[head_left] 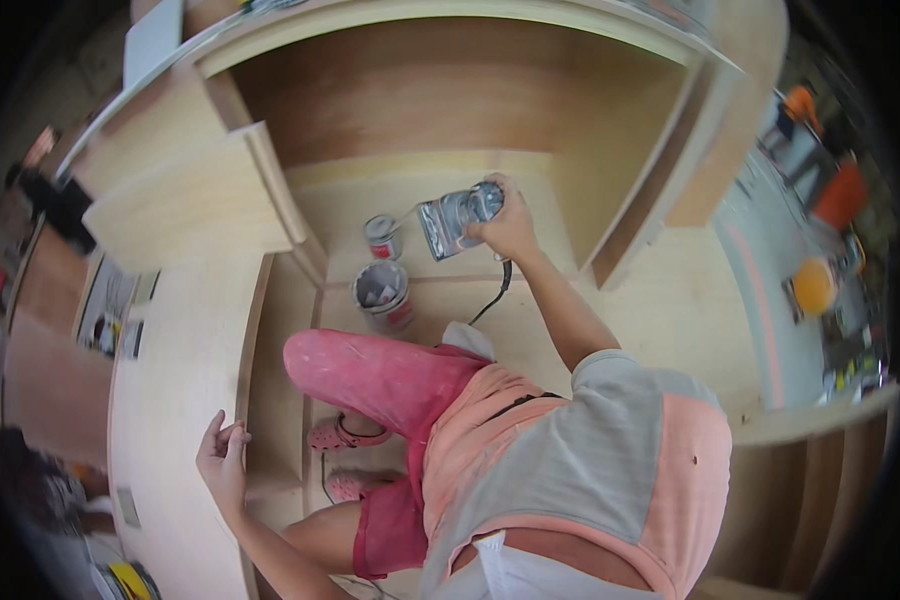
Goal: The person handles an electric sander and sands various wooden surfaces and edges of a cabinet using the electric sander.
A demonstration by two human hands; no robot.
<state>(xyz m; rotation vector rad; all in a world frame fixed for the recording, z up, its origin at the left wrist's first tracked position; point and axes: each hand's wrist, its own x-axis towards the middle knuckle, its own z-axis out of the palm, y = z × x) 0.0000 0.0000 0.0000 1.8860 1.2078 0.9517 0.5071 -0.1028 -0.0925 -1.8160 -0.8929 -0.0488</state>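
Note:
My right hand (510, 225) is wrapped round the body of a grey electric sander (450, 222), its flat rectangular pad turned to the left. A black cord (496, 296) trails down from the tool. Two tins stand left of the sander: a small can (381, 238) and, nearer me, a larger bucket (383, 296) with something pale inside. Over on the left, my left hand (223, 458) is at the edge of a pale wooden panel (185, 380), its fingers loosely bent and apart, with nothing seen in them.
I am low down inside a wooden cabinet frame, its back panel (410, 85) ahead. A pale board (195, 195) juts out at the left, and an upright side panel (660, 170) stands at the right. Other people (800, 110) are far off at the right.

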